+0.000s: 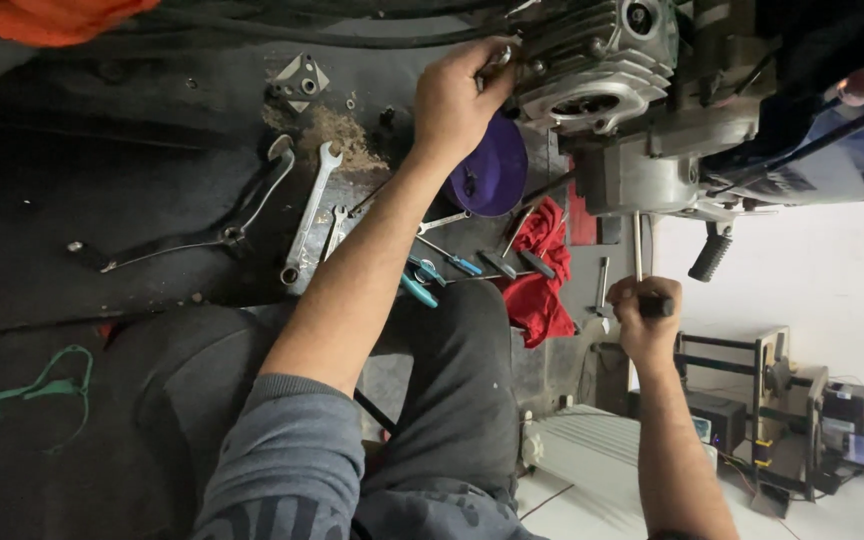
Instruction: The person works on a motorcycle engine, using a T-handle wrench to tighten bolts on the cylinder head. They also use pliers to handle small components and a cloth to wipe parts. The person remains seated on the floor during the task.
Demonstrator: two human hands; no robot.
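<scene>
A dark, grimy floor (102, 190) fills the left, with a green cord (42, 388) near the bottom edge, a patch of sawdust (337, 135), and combination wrenches (310, 212) lying side by side. The left hand (457, 100) pinches a small metal part against the finned engine cylinder (592, 60), above a purple bowl (497, 170). Red rags (542, 270) lie among screwdrivers (447, 258). The right hand (644, 322) is closed around a black-handled tool (640, 270) whose shaft points to the crankcase (pale wall and floor beyond).
</scene>
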